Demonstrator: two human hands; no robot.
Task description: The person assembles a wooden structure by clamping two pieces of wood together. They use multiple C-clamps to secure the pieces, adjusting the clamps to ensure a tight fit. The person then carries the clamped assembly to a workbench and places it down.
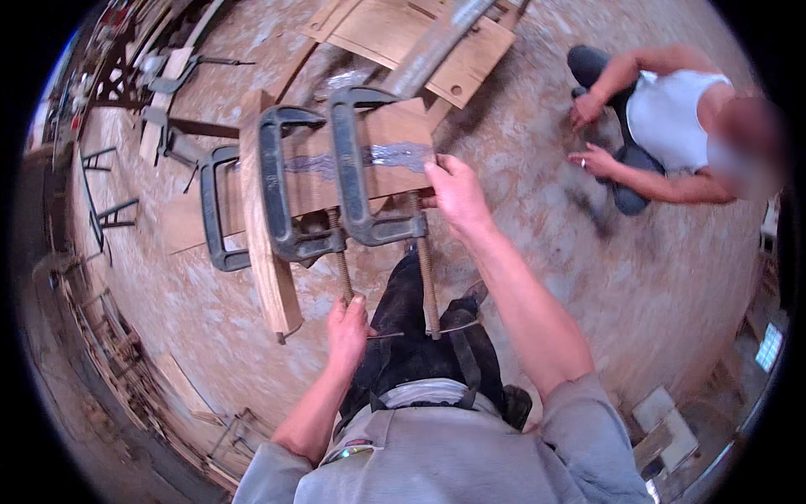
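In front of me is a wooden board (395,134) with a grey, partly shiny streak along it. Dark C-clamps sit around it: a right clamp (350,160), a middle clamp (274,181) and a left clamp (213,206). Between the middle and left clamps, a pale wooden bar (262,227) crosses the board. My left hand (345,329) is closed around the lower end of the middle clamp's threaded screw (342,273). At the board's right end, my right hand (456,195) grips the edge, thumb on top and the other fingers mostly hidden.
At the right, a person in a white top (667,113) crouches on the stained floor (588,286). Wooden panels (374,34) and a long grey beam (441,46) lie beyond the board. More clamps (172,76) stand at the far left, with timber pieces (101,319) along the left side.
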